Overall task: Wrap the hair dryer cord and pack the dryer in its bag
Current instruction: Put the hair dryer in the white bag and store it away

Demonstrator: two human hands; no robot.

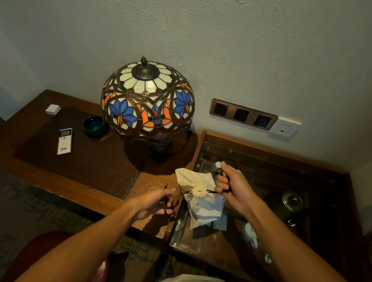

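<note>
Dim, textured plaster wall rises behind one long wooden worktop, whose right section is covered by a glass panel over a display compartment. One white cloth bag lies where the wood meets the glass, its neck gathered into a tight ruffle by one dark red drawstring. Nothing of the hair dryer shows outside it. Two bare hands work the string from either side. The left hand sits just left of the bag, its fingers loosely curled around one end of the cord, which loops below the palm. The right hand is just right of the bag, fingers closed in a fist around the other end. One stained-glass lamp with blue and orange flowers stands behind the bag. To its left sit one dark green ashtray, one white remote control and one small white box. Three dark sockets share one bronze wall plate, with one white plate beside it.
</note>
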